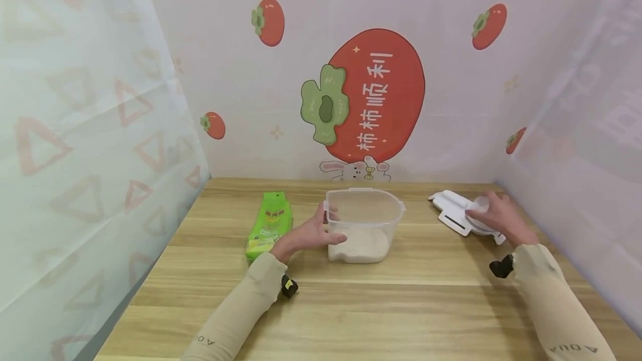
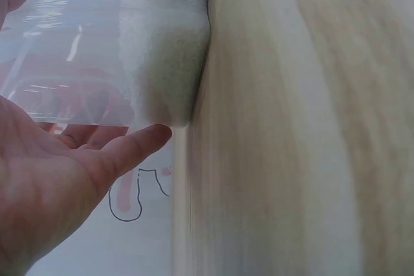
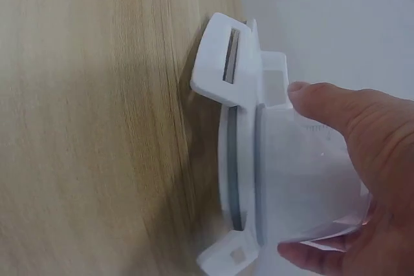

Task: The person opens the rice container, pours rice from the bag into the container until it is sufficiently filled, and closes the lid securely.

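A clear plastic storage box (image 1: 363, 210) holds white grain, likely rice (image 1: 361, 244), in its lower part. My left hand (image 1: 311, 230) is at the box's left side, spread around its corner, thumb in front and fingers farther back. In the left wrist view, one fingertip (image 2: 162, 132) lies right at the lower edge of the box wall. To the right, a white lid (image 1: 453, 208) with side clips lies on the table. My right hand (image 1: 501, 216) grips the translucent cup (image 3: 304, 172) on the lid, its thumb by the lid's small white tab (image 3: 275, 79).
A green printed bag (image 1: 272, 224) stands left of the box, close to my left forearm. The wooden table (image 1: 361, 316) meets a cloth backdrop with printed persimmons (image 1: 376, 99) at the back, with cloth walls on both sides.
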{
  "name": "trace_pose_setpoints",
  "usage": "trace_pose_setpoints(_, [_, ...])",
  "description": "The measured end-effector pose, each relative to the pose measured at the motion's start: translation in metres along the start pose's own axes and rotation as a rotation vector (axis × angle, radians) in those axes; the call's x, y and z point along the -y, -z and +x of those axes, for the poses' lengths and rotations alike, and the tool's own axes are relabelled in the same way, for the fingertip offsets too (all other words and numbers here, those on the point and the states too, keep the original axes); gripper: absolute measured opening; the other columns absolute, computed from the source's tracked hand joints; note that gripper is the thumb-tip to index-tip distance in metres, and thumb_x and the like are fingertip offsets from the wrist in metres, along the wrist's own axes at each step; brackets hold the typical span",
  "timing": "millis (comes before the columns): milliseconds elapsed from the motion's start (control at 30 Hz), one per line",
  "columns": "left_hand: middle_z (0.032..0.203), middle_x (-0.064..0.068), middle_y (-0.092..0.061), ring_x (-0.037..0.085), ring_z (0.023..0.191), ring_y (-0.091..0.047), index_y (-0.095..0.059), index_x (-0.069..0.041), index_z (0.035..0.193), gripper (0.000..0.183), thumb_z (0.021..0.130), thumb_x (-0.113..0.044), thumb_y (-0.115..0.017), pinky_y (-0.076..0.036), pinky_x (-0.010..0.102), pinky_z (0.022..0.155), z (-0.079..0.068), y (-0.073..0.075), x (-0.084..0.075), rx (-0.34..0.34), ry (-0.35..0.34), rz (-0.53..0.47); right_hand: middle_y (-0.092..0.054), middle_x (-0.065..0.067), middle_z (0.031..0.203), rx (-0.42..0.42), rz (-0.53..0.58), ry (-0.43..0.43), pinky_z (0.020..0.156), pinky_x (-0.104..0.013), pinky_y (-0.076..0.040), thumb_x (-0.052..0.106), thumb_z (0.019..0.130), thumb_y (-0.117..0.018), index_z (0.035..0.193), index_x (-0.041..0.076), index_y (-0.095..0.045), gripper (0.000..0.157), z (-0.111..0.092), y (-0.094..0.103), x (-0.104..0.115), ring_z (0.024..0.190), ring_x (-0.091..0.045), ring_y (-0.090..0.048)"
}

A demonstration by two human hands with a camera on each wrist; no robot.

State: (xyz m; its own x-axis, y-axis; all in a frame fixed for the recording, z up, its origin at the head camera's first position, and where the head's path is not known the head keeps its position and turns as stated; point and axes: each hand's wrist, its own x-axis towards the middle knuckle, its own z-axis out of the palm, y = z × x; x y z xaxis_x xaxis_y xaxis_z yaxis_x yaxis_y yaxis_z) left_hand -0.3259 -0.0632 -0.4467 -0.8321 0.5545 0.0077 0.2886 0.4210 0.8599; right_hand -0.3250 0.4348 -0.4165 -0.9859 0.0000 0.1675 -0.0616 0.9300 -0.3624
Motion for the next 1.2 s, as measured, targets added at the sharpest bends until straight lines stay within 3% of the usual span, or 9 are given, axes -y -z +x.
trace_pose_setpoints(300, [0.137,0.011,-0.046,0.026,0.128,-0.048,-0.021,-0.016,0.139,0.081,0.083,-0.036,-0.076,-0.044,0.043,0.107,-0.001,0.001,0.001,-0.001,-0.009,-0.021,-0.041,-0.041,0.130,-0.172,0.107,-0.025,0.089,-0.065,-0.036,0.048,0.090,-0.065,0.135,-0.012,-0.042,0.078,0.002,-0.005,0.008,0.115,-0.057,-0.039])
trace_pose_setpoints(467, [0.137,0.011,-0.045,0.026,0.126,-0.049,-0.021,-0.014,0.139,0.082,0.083,-0.035,-0.077,-0.045,0.042,0.106,-0.003,0.003,0.000,-0.003,-0.013,-0.044,-0.047,-0.038,0.128,-0.330,0.191,-0.027,0.091,-0.061,-0.034,0.039,0.088,-0.070,0.129,-0.010,-0.051,0.067,0.003,-0.009,0.018,0.116,-0.053,-0.041])
trace_pose_setpoints(600, [0.137,0.012,-0.045,0.026,0.126,-0.048,-0.021,-0.013,0.139,0.082,0.083,-0.035,-0.077,-0.045,0.042,0.106,-0.004,0.003,0.000,-0.005,-0.024,-0.046,-0.050,-0.037,0.125,-0.411,0.242,-0.012,0.093,-0.059,-0.032,0.035,0.086,-0.071,0.125,-0.009,-0.055,0.060,0.005,-0.010,0.024,0.117,-0.052,-0.041])
trace_pose_setpoints(833, [0.135,0.009,-0.045,0.024,0.126,-0.047,-0.020,-0.013,0.140,0.083,0.084,-0.036,-0.076,-0.046,0.041,0.105,0.000,0.001,-0.003,0.002,-0.029,-0.039,-0.053,-0.035,0.122,-0.446,0.267,0.020,0.091,-0.057,-0.032,0.033,0.088,-0.069,0.120,-0.009,-0.059,0.054,0.003,-0.006,0.031,0.115,-0.049,-0.044])
trace_pose_setpoints(1033, [0.137,0.009,-0.045,0.024,0.127,-0.047,-0.021,-0.014,0.140,0.082,0.084,-0.036,-0.077,-0.045,0.040,0.106,0.002,-0.002,-0.004,0.017,-0.028,-0.054,-0.052,-0.032,0.124,-0.412,0.298,0.030,0.089,-0.053,-0.032,0.034,0.091,-0.066,0.121,-0.005,-0.060,0.050,-0.006,0.001,0.042,0.116,-0.045,-0.044])
trace_pose_setpoints(1133, [0.137,0.010,-0.046,0.024,0.127,-0.048,-0.021,-0.014,0.140,0.081,0.084,-0.034,-0.076,-0.045,0.040,0.106,0.000,-0.002,-0.002,0.008,-0.021,-0.054,-0.054,-0.028,0.122,-0.429,0.325,0.044,0.089,-0.045,-0.033,0.033,0.091,-0.066,0.120,-0.003,-0.062,0.047,-0.006,0.001,0.052,0.113,-0.038,-0.046])
trace_pose_setpoints(1200, [0.137,0.010,-0.046,0.024,0.128,-0.048,-0.021,-0.014,0.140,0.081,0.084,-0.034,-0.076,-0.045,0.041,0.106,-0.001,-0.002,-0.001,0.006,-0.021,-0.057,-0.057,-0.023,0.120,-0.464,0.357,0.038,0.087,-0.035,-0.034,0.032,0.090,-0.068,0.118,-0.001,-0.063,0.044,-0.005,0.001,0.061,0.108,-0.026,-0.049])
